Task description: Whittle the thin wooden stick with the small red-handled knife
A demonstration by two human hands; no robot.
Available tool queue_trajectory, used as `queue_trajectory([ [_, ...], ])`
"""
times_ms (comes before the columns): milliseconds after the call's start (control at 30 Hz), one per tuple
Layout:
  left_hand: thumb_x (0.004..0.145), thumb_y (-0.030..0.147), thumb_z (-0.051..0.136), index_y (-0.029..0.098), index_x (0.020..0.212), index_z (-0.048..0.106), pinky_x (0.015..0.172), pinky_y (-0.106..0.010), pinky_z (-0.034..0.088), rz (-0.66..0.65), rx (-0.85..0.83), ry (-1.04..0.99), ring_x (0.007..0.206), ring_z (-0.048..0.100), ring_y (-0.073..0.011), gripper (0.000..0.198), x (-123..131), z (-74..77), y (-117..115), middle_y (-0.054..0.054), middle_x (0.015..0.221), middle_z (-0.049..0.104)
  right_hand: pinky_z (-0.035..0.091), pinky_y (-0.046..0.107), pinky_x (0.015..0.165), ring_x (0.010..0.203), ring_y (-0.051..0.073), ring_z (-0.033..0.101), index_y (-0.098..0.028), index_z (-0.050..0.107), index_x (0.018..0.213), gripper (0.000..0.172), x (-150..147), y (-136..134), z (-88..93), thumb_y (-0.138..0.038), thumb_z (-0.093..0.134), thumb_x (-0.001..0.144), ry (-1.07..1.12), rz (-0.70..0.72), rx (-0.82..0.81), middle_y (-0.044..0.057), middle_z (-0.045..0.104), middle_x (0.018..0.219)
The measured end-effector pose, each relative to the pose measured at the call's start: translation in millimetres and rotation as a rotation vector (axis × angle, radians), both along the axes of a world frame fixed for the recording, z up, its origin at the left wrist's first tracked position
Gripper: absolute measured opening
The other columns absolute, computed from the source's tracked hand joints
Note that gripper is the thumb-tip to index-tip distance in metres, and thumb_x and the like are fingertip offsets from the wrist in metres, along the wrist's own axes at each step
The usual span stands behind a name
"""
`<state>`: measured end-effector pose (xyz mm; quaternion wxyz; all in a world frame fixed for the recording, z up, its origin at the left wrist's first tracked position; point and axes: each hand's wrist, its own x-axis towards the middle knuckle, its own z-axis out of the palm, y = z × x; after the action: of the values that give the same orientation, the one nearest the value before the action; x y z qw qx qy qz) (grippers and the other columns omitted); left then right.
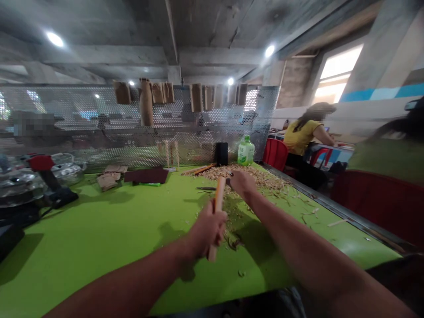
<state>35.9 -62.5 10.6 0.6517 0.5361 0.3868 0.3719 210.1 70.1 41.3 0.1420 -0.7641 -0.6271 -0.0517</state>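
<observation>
My left hand [208, 227] is wrapped round the lower part of a pale wooden stick [219, 194], which stands tilted with its upper end pointing away from me. Beyond it, my right hand [243, 183] is closed on a knife [228, 181]. Only a short dark part of the knife shows, beside the stick's upper end; the handle is mostly hidden in my fist. A slim dark tool [206, 188] lies on the green tabletop [132, 238] just left of the stick. Wood shavings [265, 179] are heaped behind and right of my right hand.
A green bottle [245, 151] and a black upright object [221, 153] stand at the back. Sandpaper-like brown sheets [146, 175] lie further left, near a red-topped device [41, 163]. A perforated metal screen [129, 145] borders the table. People sit at right, one in a yellow shirt [300, 134].
</observation>
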Motion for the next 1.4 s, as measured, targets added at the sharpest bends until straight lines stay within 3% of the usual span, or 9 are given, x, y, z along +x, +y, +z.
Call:
queue_trajectory([
  [133,0.082,0.022,0.053,0.018,0.119,0.042,0.034,-0.016,0.029,0.102,-0.005,-0.168,0.038,0.032,-0.0046,0.038,-23.2,4.7,34.0,0.009,0.059,0.043,0.042,0.025,0.07,0.093,0.021,0.067,-0.024,0.07,0.108,0.034,-24.0,-7.5,-7.3,-0.022,0.041,0.09,0.034,0.114,0.086,0.009,0.073,0.103],
  [267,0.078,0.021,0.053,0.022,0.106,0.042,0.034,-0.016,0.027,0.12,0.02,-0.18,0.037,0.032,-0.0049,0.029,-26.8,3.3,46.0,0.011,0.057,0.041,0.041,0.026,0.069,0.088,0.02,0.067,-0.024,0.071,0.102,0.032,-49.3,-24.0,-12.6,-0.023,0.042,0.089,-0.011,0.275,0.067,0.009,0.074,0.097],
  [567,0.079,0.021,0.05,0.022,0.102,0.044,0.037,-0.017,0.027,0.151,0.014,-0.04,0.037,0.033,-0.0066,0.024,-23.5,6.2,39.2,0.01,0.052,0.04,0.041,0.026,0.069,0.085,0.021,0.068,-0.023,0.07,0.102,0.032,-60.9,-38.2,-12.5,-0.026,0.039,0.093,-0.133,0.368,0.031,0.01,0.074,0.093],
  [933,0.082,0.019,0.049,0.023,0.097,0.044,0.039,-0.019,0.026,0.233,-0.01,0.033,0.038,0.032,-0.0067,0.016,-14.9,12.2,30.6,0.009,0.054,0.04,0.042,0.028,0.071,0.087,0.022,0.067,-0.019,0.068,0.098,0.03,-57.0,-29.5,-13.9,-0.024,0.039,0.094,-0.171,0.387,0.12,0.011,0.073,0.094],
  [1133,0.082,0.02,0.052,0.023,0.097,0.046,0.039,-0.019,0.024,0.213,-0.013,0.022,0.039,0.032,-0.0063,0.017,-14.8,5.3,31.0,0.009,0.054,0.041,0.042,0.029,0.073,0.087,0.022,0.067,-0.019,0.067,0.099,0.029,-50.3,-23.8,-13.9,-0.022,0.039,0.094,-0.18,0.395,0.133,0.011,0.072,0.094],
  [1400,0.085,0.021,0.05,0.021,0.101,0.047,0.037,-0.018,0.025,0.174,-0.036,0.032,0.039,0.033,-0.0061,0.017,-18.0,8.0,26.8,0.008,0.056,0.042,0.045,0.029,0.077,0.093,0.023,0.067,-0.019,0.07,0.101,0.032,-47.5,-10.9,-15.8,-0.028,0.04,0.094,-0.128,0.378,0.164,0.012,0.073,0.097],
])
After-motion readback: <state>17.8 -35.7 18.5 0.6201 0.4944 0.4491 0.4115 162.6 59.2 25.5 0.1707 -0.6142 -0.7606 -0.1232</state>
